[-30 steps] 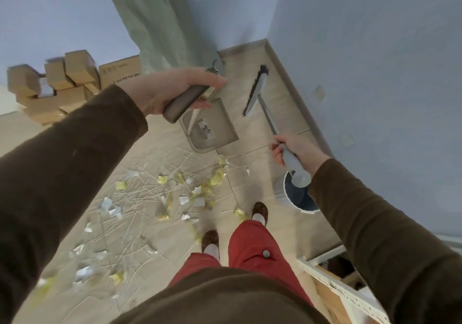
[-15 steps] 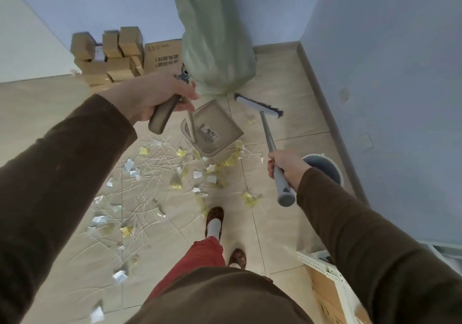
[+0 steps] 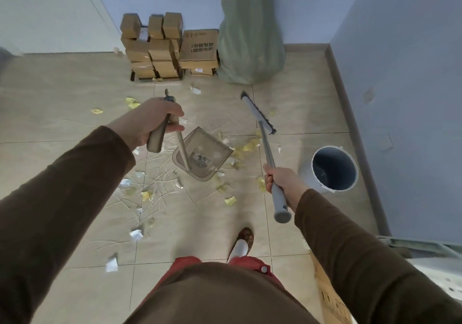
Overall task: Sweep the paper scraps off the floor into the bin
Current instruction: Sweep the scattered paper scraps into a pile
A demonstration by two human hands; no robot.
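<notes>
**Inspector:** Since the earlier frame, both tools have shifted. The broom head [image 3: 258,114] now lies turned along a diagonal, further from the green sack [image 3: 250,36], and the bin [image 3: 334,167] shows in full at the right, where before the right arm covered part of it.

**Assistant:** State of the hands?

**Inspector:** Well apart, one tool each. The left hand [image 3: 152,121] is curled round the grip of the dustpan handle [image 3: 157,136], whose pole slopes down to the dustpan [image 3: 202,157]. The right hand [image 3: 281,181] is clamped on the grey broom handle [image 3: 271,168], near its upper end.

**Assistant:** Why that arrangement?

**Inspector:** My judgement: the long handles let the person work standing. The pan sits among the paper scraps [image 3: 246,146], its open edge apparently towards the broom, so a stroke can drive the scraps in. Whether it rests flat on the floor [image 3: 62,98] I cannot tell.

**Assistant:** And the scraps themselves?

**Inspector:** On the floor, all of them. A cluster lies between pan and broom; others are scattered to the left, with a few near the cardboard boxes [image 3: 155,48]. The pan holds nothing I can identify apart from its label. The bin stands near the right wall, well apart from most scraps.

**Assistant:** Progress?

**Inspector:** Early. No scrap is visibly in the bin.
</notes>
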